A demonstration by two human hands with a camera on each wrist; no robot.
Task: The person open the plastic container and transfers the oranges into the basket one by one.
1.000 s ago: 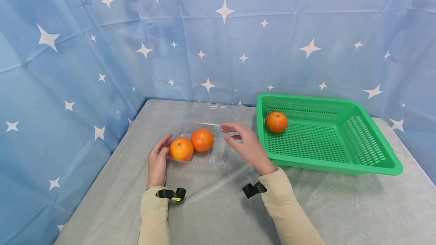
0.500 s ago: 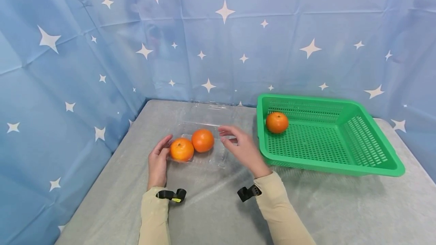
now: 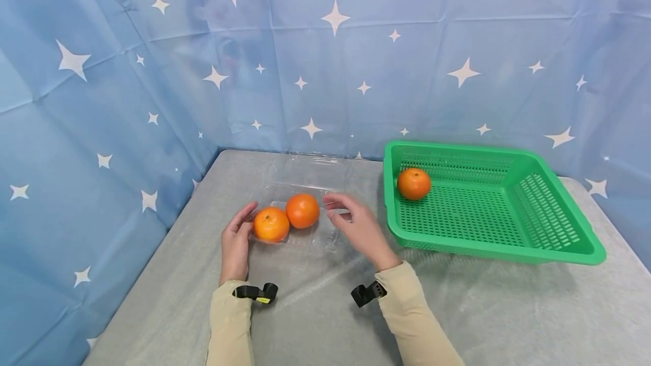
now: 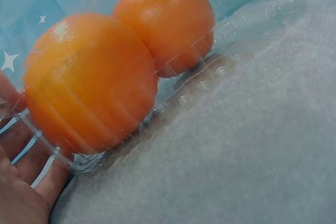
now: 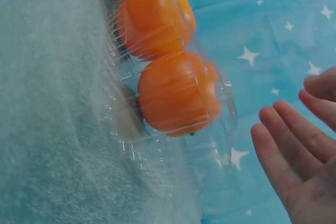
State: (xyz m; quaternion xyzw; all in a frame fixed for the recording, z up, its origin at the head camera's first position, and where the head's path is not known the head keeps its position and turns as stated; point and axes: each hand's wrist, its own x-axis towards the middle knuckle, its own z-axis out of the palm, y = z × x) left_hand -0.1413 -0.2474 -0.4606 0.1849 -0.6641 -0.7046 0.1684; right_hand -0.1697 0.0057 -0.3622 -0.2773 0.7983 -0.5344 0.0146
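Oranges (image 3: 302, 211) sit in the box (image 3: 325, 235). My left hand (image 3: 236, 244) touches its side, fingers spread; my right hand (image 3: 358, 229), fingers parted, holds nothing.

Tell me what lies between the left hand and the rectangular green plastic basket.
In the head view, rightward from the left hand: two round orange fruits in a clear plastic container, the right hand, then bare grey table before the basket.

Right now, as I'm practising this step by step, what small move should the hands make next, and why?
I'd probably ease the right hand leftward to take the orange nearest it: that hand holds nothing, its fingers are relaxed just right of the fruit, and the left hand holds the opposite end of the clear container.
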